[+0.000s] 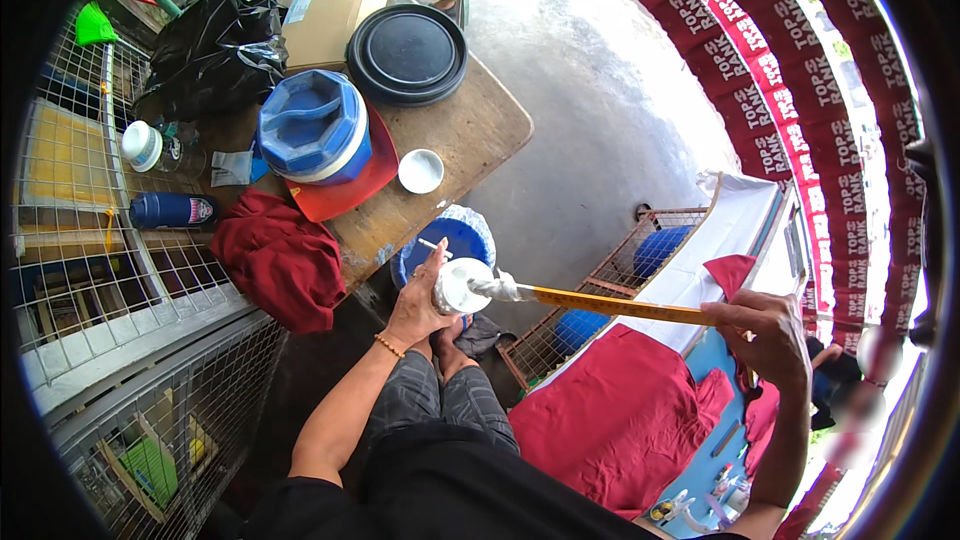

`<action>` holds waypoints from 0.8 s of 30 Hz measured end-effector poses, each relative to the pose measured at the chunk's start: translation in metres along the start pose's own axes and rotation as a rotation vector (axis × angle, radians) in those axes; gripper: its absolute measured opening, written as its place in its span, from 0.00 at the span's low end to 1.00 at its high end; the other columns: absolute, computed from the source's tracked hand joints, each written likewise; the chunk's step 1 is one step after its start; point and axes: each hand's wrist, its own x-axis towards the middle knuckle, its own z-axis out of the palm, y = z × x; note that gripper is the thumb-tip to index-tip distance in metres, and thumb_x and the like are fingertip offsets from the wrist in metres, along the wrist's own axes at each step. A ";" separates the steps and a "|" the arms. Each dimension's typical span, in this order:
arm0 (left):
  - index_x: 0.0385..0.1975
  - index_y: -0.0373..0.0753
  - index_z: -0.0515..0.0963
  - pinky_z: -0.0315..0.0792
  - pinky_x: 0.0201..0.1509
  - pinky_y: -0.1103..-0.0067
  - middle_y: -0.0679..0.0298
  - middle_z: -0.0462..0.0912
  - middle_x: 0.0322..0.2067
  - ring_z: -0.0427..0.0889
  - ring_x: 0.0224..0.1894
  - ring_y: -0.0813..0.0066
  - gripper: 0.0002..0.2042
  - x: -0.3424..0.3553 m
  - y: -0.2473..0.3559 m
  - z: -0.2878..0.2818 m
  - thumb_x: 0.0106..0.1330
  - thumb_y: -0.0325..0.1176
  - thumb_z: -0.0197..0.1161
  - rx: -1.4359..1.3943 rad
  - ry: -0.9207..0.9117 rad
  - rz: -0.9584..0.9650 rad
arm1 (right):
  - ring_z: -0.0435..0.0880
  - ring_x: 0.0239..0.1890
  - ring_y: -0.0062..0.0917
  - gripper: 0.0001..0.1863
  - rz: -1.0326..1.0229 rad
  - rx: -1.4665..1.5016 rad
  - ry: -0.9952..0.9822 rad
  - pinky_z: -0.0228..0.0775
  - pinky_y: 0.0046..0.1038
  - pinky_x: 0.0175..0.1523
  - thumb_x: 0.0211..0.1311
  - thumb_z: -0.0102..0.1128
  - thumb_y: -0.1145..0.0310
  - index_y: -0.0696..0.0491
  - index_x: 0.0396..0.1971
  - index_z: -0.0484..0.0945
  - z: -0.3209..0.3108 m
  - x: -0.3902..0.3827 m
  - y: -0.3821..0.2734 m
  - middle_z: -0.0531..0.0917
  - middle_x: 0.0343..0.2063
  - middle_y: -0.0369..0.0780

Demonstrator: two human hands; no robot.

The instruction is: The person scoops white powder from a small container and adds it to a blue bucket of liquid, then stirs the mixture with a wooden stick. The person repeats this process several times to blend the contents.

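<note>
Fingers of my left hand [412,308] curl around the side of a white cup [458,286], spread about as wide as its wall, with a thin white stick [434,248] poking out between them. My right hand [762,336] has thumb and forefinger closed on the far end of a yellow stick [620,306]; its whitish, lumpy tip reaches the cup's mouth, though from here I cannot tell whether that tip is coated or wrapped. It looks like working the tip in the cup. With so long a lever, I would grip nearer the tip, make small turns and wipe it on the rim before lifting. The cup is held just off the near edge of the tabletop [488,128], seemingly above a blue bucket [467,240], a sensible place for drips. Along that edge sit a small white bowl [421,171] and, at its left end, drooping red cloth [280,262]. I would swing the stick clear of the red garment [610,410] spread on the right.
</note>
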 end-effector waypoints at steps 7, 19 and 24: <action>0.91 0.39 0.44 0.72 0.83 0.59 0.49 0.61 0.87 0.74 0.80 0.42 0.75 0.008 0.018 -0.001 0.42 0.30 0.92 -0.047 -0.012 0.025 | 0.80 0.24 0.21 0.15 -0.201 -0.228 0.024 0.69 0.33 0.27 0.63 0.75 0.73 0.42 0.48 0.95 0.010 0.034 -0.044 0.81 0.24 0.30; 0.90 0.36 0.46 0.68 0.86 0.61 0.41 0.64 0.84 0.70 0.83 0.44 0.71 0.015 0.033 0.005 0.47 0.34 0.93 -0.004 0.133 -0.120 | 0.85 0.33 0.26 0.18 -0.345 -0.459 0.037 0.72 0.31 0.34 0.64 0.73 0.69 0.49 0.54 0.94 0.034 0.018 -0.108 0.87 0.38 0.39; 0.91 0.36 0.46 0.67 0.87 0.61 0.41 0.64 0.84 0.68 0.84 0.44 0.72 0.022 0.030 0.006 0.47 0.35 0.93 -0.005 0.154 -0.122 | 0.85 0.33 0.26 0.19 -0.292 -0.448 0.020 0.74 0.31 0.34 0.58 0.78 0.69 0.47 0.52 0.94 0.009 0.004 -0.104 0.87 0.36 0.38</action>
